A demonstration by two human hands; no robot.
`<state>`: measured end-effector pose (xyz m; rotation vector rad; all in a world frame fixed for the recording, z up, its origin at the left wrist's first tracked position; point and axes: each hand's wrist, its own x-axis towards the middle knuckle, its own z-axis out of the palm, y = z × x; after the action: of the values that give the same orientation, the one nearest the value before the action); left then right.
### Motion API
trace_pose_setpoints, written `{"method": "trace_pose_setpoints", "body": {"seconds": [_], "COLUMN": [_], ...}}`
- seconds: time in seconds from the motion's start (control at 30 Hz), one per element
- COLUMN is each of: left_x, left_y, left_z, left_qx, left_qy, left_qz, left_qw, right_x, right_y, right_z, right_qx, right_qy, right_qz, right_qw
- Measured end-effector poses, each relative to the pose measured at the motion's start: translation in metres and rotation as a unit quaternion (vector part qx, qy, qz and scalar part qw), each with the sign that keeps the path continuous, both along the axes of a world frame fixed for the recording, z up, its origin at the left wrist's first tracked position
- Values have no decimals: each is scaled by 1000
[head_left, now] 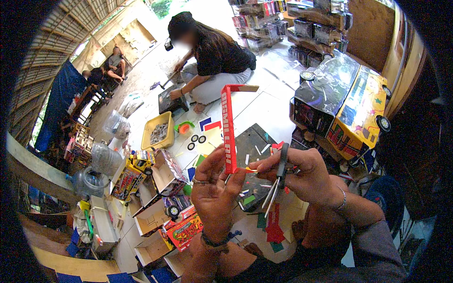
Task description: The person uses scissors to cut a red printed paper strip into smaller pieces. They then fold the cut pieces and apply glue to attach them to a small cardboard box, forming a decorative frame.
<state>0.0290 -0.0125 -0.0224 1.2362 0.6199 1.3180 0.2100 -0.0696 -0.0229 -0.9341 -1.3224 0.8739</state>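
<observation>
Pinched between the thumb and fingers of my left hand [214, 195] is the lower end of a long red strip [227, 127] with white lettering. It stands upright, and its top bends over to the right, where a bare brown edge shows. My right hand [304, 172] is closed around a pair of scissors [282, 165] with black handles, blades pointing down. Its thumb and forefinger also meet at a small yellow and red scrap [250, 170] beside the strip's lower end. Below the hands lies a dark board [252, 141] strewn with small paper offcuts.
A yellow basin [158, 144] of small grey pieces stands ahead, near several toy wheels [194, 138]. Toy trucks [130, 177] and open wooden boxes [151, 245] fill the left. A large yellow toy truck [354, 113] sits right. Another person [212, 56] works on the floor ahead.
</observation>
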Motion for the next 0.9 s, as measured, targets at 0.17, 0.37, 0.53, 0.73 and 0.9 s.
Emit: {"method": "trace_pose_setpoints", "body": {"seconds": [0.17, 0.37, 0.53, 0.73, 0.9], "left_x": [-6, -10, -13, -12, -8], "left_y": [2, 3, 3, 2, 2], "left_z": [5, 7, 6, 4, 4], "left_qx": [-68, -127, -122, -14, 9], "left_qy": [-23, -52, -46, 36, 43], "left_qz": [-57, -80, -68, -2, -6], "left_qw": [996, 987, 989, 999, 999], "right_x": [7, 11, 10, 5, -1], "right_y": [2, 5, 5, 5, 5], "right_z": [3, -2, -2, -2, -3], "right_qx": [86, 138, 170, 185, 199], "right_qy": [-211, -303, -339, -335, -311], "right_qz": [-64, -86, -81, -96, -139], "right_qw": [972, 939, 922, 919, 919]}}
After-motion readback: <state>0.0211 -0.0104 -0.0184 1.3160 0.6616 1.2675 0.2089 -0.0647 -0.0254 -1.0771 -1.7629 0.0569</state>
